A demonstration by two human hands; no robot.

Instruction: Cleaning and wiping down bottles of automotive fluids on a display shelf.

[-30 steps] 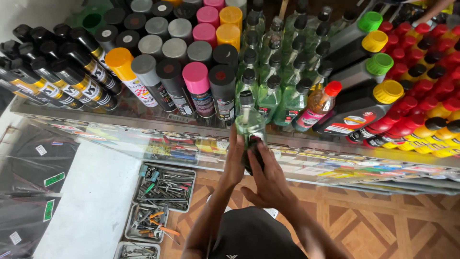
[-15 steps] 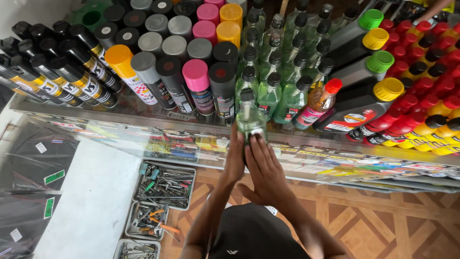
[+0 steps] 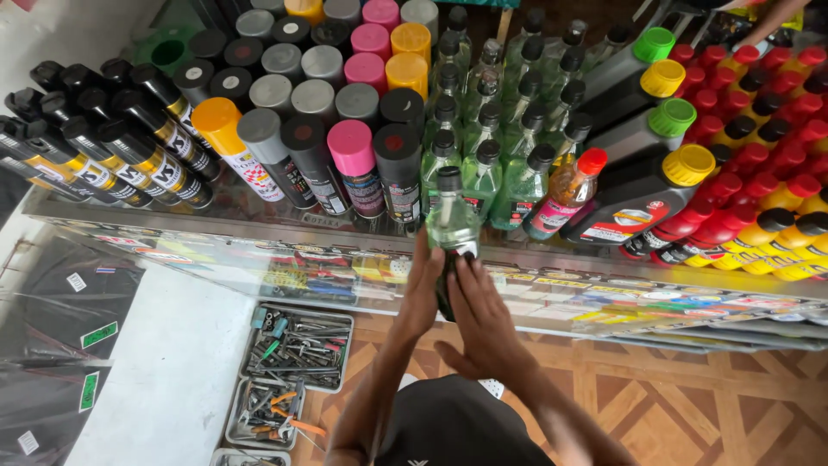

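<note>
A clear green bottle with a black cap (image 3: pixel 454 220) stands between my two hands at the front edge of a glass counter top (image 3: pixel 259 226). My left hand (image 3: pixel 422 292) grips its left side and my right hand (image 3: pixel 483 324) presses flat against its right side and lower body. The bottle is upright, just in front of a row of like green bottles (image 3: pixel 492 164). Its lower half is hidden by my hands.
Spray cans with coloured caps (image 3: pixel 345 129) crowd the counter's left and middle. Black bottles (image 3: pixel 86 147) lie at far left. Dark jugs with green and yellow caps (image 3: pixel 655 173) and red and yellow bottles (image 3: pixel 768 155) fill the right. Trays of tools (image 3: pixel 293 354) sit below.
The view has tilted down a little. Both hands stay closed around the green bottle, which sits at almost the same spot on the counter edge.
</note>
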